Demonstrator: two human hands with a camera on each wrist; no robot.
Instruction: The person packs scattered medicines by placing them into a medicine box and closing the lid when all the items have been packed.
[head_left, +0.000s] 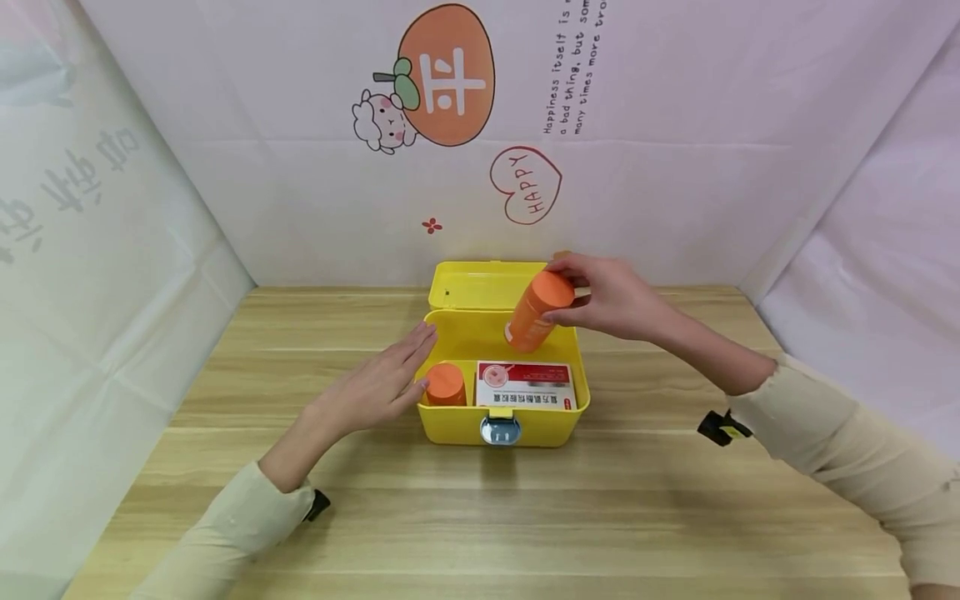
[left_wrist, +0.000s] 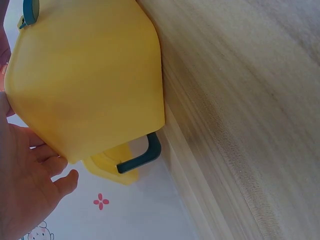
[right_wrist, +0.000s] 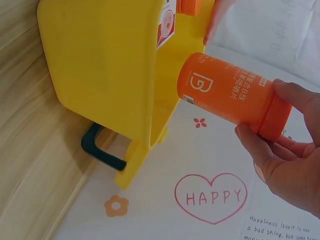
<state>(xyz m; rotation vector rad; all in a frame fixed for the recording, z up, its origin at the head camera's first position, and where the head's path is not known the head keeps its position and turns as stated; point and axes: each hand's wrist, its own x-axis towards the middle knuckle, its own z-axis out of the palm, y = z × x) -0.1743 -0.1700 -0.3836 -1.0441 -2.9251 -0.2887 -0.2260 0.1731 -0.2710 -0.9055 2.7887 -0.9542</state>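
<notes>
A yellow storage box (head_left: 453,425) stands on the table with its lid (head_left: 480,283) tipped back. Inside it, a second orange bottle (head_left: 446,384) occupies the left end, beside a red and white medicine box (head_left: 523,385). My right hand (head_left: 611,298) grips an orange pill bottle (right_wrist: 225,92) by its cap end, tilted, over the back right of the open box. With fingers extended, my left hand (head_left: 382,379) rests against the box's left rim; the left wrist view shows those fingers (left_wrist: 50,162) along its edge.
The wood-grain table (head_left: 480,517) extends around the box. Behind it rises a white printed backdrop (head_left: 315,200), close to the lid. A dark green handle (right_wrist: 102,152) juts from the box's side in the right wrist view. A grey-blue latch (head_left: 500,430) hangs at the front.
</notes>
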